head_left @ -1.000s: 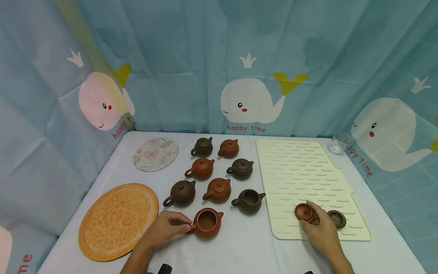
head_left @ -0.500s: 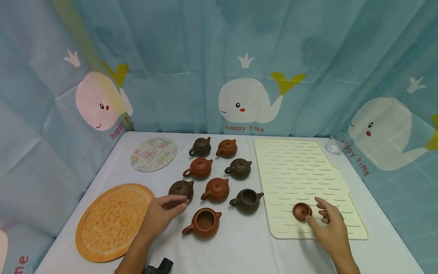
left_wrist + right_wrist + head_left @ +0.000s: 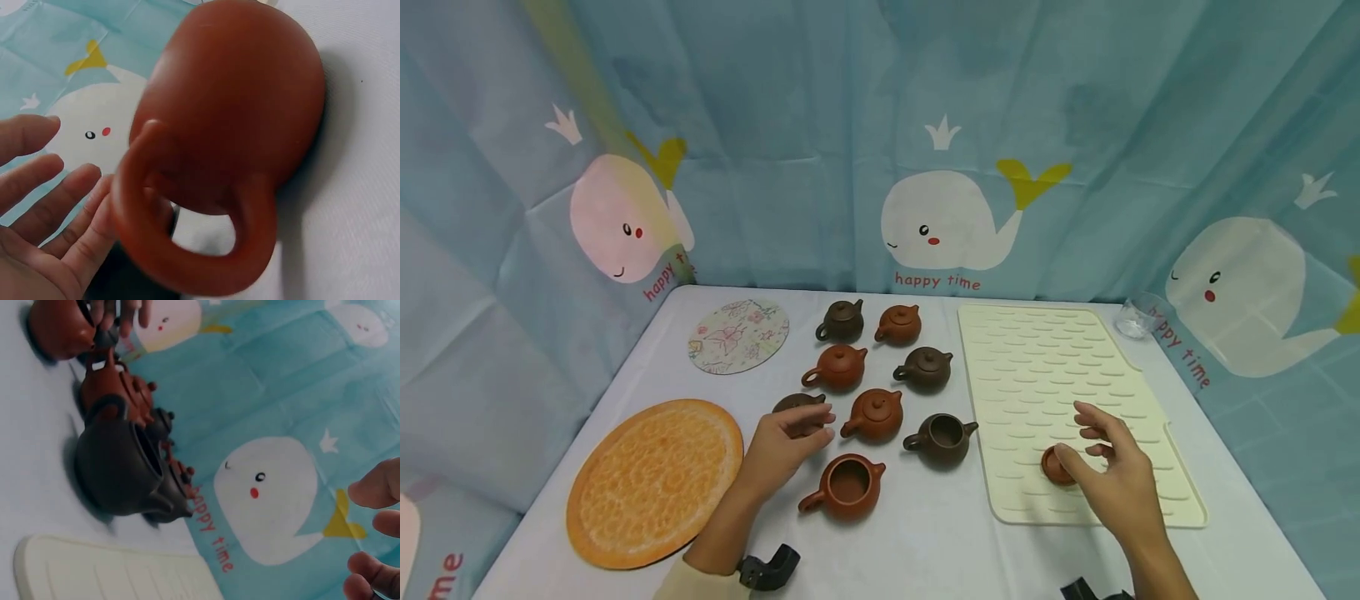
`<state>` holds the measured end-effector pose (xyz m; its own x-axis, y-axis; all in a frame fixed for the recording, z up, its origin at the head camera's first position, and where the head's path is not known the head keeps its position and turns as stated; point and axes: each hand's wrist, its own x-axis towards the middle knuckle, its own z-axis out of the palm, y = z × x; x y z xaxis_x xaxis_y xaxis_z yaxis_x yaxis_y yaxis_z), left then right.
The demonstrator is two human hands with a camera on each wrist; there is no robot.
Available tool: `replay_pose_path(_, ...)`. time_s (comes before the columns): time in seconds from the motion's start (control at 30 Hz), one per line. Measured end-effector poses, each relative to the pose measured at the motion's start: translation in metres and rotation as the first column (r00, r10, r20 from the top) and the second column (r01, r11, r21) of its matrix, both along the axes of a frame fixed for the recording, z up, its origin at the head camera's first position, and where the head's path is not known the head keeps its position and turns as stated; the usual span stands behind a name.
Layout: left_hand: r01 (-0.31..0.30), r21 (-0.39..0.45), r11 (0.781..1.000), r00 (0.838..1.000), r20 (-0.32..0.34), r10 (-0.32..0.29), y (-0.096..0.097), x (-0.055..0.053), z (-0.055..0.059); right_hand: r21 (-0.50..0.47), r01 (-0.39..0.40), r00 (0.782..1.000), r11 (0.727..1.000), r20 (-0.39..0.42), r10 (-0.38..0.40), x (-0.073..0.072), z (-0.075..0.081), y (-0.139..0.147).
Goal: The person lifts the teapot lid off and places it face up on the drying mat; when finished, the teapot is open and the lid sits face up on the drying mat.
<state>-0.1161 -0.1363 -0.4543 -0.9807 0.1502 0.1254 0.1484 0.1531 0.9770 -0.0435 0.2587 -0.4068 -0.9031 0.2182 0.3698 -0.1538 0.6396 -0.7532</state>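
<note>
My left hand (image 3: 781, 454) hovers with relaxed fingers in front of a dark brown teapot (image 3: 797, 402), partly hiding it, and holds nothing. Just nearer stands a lidless reddish-brown teapot (image 3: 852, 487); its loop handle (image 3: 187, 265) looms beside the spread fingers in the left wrist view. Above the cream mat, my right hand (image 3: 1120, 479) is raised, fingers loosely bent and apart. Its thumb overlaps a reddish lid (image 3: 1055, 468) lying on the mat; whether they touch, I cannot tell. A lidless dark teapot (image 3: 945, 440) stands between the hands.
Several lidded teapots (image 3: 878, 415) stand in rows toward the back. The ridged cream mat (image 3: 1037, 375) lies on the right, with a clear glass cup (image 3: 1137, 317) behind it. A round orange mat (image 3: 655, 483) and a floral disc (image 3: 740, 336) lie on the left.
My left hand has let go of the reddish teapot's handle and moved up toward the dark teapot. My right hand has released the reddish lid and lifted; it now hides the dark lid seen earlier.
</note>
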Motion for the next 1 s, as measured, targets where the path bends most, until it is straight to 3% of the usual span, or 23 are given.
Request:
replay_pose_path(0.2, -0.046, -0.07, 0.997, 0.997, 0.061, 0.05, 0.01, -0.004, -0.003, -0.059, -0.137, 0.989, 0.989, -0.071, 0.132, -0.009, 0.008, -0.008)
replay_pose_path(0.3, -0.052, -0.064, 0.997, 0.994, 0.09, 0.058, 0.014, -0.005, -0.004, -0.071, -0.185, 0.979, 0.98, -0.095, 0.178, -0.011, 0.011, -0.012)
replay_pose_path(0.6, -0.076, -0.051, 0.996, 0.987, 0.14, 0.083, 0.021, -0.009, -0.011, -0.1, -0.244, 0.967, 0.965, -0.103, 0.233, -0.018, 0.017, -0.033)
replay_pose_path(0.87, -0.123, -0.075, 0.99, 0.984, 0.12, 0.131, 0.024, -0.011, -0.018, -0.109, -0.394, 0.908, 0.913, -0.199, 0.368, -0.034, 0.015, -0.057)
replay_pose_path(1.0, -0.143, -0.112, 0.983, 0.983, 0.098, 0.154, 0.026, -0.011, -0.021, -0.077, -0.434, 0.885, 0.897, -0.221, 0.409, -0.036, 0.029, -0.077)
